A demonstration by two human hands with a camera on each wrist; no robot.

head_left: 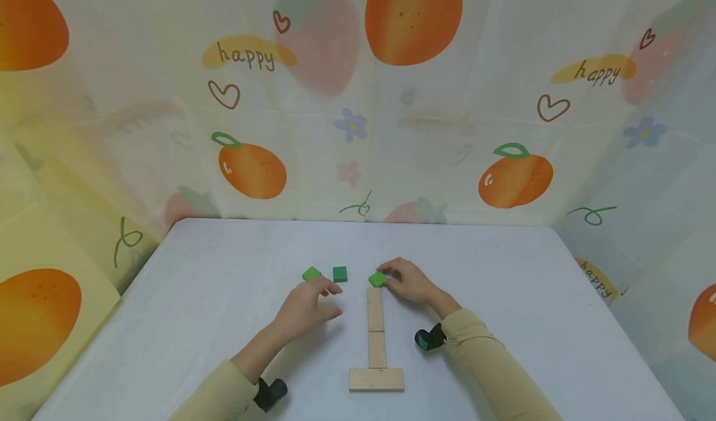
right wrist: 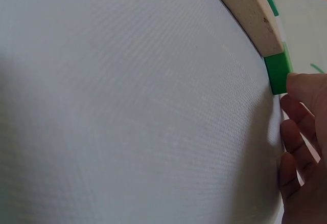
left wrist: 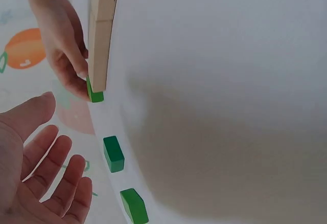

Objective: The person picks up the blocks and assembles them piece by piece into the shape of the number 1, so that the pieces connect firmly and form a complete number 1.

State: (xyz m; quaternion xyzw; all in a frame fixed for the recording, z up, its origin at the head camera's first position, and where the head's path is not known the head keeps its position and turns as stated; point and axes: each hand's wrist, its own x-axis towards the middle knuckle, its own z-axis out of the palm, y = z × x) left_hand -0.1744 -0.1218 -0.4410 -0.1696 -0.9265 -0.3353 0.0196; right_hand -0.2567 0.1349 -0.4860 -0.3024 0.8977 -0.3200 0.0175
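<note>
My right hand (head_left: 410,282) pinches a light green block (head_left: 376,279) between thumb and fingers, at the far end of a line of wooden blocks. The right wrist view shows that green block (right wrist: 278,73) touching the end of a wooden block (right wrist: 250,14). Two plain wooden blocks, a longer one (head_left: 375,309) and a shorter one (head_left: 377,350), run end to end toward a crosswise wooden block (head_left: 376,380). My left hand (head_left: 306,306) hovers over the table, fingers relaxed and holding nothing. Beyond it lie a light green block (head_left: 311,273) and a darker green block (head_left: 340,274).
The white table (head_left: 201,284) reaches back to a fruit-print cloth (head_left: 313,178), which also hangs at both sides. A black wrist device (head_left: 271,395) sits under the left sleeve, and another black device (head_left: 430,337) is by the right sleeve.
</note>
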